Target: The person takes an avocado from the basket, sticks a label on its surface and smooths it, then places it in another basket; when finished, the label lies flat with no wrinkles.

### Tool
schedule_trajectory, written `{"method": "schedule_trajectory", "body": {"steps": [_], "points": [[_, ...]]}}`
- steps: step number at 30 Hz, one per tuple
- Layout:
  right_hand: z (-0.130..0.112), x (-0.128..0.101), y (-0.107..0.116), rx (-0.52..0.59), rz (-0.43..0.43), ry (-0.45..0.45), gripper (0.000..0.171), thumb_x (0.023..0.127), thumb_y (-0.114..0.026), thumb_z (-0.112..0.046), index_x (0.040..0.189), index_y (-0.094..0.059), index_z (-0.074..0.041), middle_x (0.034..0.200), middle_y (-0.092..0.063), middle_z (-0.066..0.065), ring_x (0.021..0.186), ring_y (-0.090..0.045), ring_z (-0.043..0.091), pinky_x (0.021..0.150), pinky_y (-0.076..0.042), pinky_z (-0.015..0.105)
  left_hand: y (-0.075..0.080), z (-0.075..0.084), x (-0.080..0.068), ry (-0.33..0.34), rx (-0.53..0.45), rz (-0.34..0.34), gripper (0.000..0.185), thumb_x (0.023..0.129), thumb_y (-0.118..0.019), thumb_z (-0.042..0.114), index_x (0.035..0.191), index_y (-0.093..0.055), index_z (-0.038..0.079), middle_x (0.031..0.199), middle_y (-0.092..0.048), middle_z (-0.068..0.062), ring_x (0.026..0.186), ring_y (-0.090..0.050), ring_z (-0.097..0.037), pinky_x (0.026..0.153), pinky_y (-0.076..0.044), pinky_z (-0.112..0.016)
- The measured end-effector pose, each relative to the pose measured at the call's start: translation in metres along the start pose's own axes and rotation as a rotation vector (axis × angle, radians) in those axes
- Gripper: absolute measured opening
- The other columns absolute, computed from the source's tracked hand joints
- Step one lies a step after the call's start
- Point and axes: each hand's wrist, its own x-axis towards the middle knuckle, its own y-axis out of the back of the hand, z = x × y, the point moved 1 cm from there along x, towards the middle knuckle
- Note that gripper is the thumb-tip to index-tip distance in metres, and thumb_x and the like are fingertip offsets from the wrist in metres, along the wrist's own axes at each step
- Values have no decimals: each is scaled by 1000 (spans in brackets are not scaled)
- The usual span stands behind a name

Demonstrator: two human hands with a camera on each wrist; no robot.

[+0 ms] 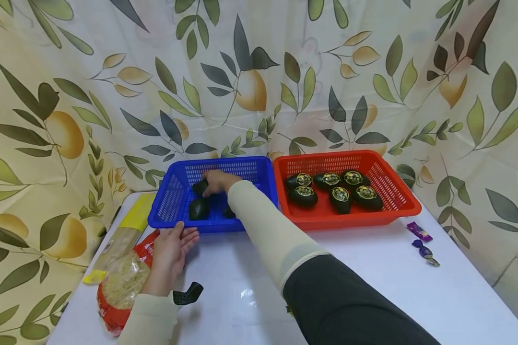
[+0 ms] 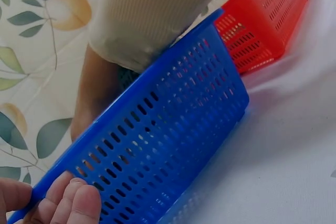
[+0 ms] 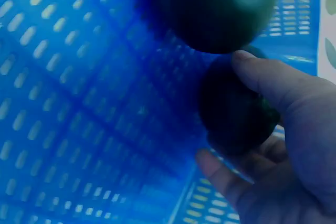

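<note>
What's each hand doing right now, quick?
Left hand: open, fingers resting on the blue basket rim.
Right hand: closed around a dark egg inside that basket.

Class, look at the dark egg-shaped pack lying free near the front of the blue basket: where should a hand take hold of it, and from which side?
Probably from above, fingers and thumb across the narrow middle of the dark pack. It lies low on its side, and the blue basket walls block a sideways approach.

Right hand [image 1: 217,181] reaches forward, fingers [image 3: 262,77] curled (gripping); left hand [image 1: 170,251] rests open.
</note>
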Motion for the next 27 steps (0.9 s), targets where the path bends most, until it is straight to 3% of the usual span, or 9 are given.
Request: {"method": "schedule_trajectory", "body": {"steps": [7,14,21,27], "points": [[-5,-34,40,25,41,100,70,96,-74,-37,155,-46,-12,148,-56,9,128,-56,21,108,-47,32,-4,0,-7,-8,-14,7,39,111,-46,38,138,-45,10,104,-74,-2,98,-76,-16,93,-60,-30],[-3,-116,61,130,37,205,69,92,-77,-40,150,-50,-14,141,-60,6,119,-57,20,99,-51,32,-3,4,-7,42,-19,3,35,110,-46,39,136,-45,15,108,-73,-1,104,-75,-16,94,-59,-29],[11,-212,54,218,26,218,64,91,-79,-37,147,-52,-20,138,-60,1,121,-55,21,98,-52,36,-4,11,-6,49,-37,-20,33,110,-47,39,134,-43,17,116,-71,-3,101,-75,-14,94,-59,-28],[26,-276,19,311,28,205,61,90,-81,-33,143,-54,-23,133,-62,-1,118,-57,21,99,-53,40,-4,8,-10,45,-41,-27,26,111,-46,36,126,-46,16,113,-72,-4,101,-75,-15,93,-60,-28]]}}
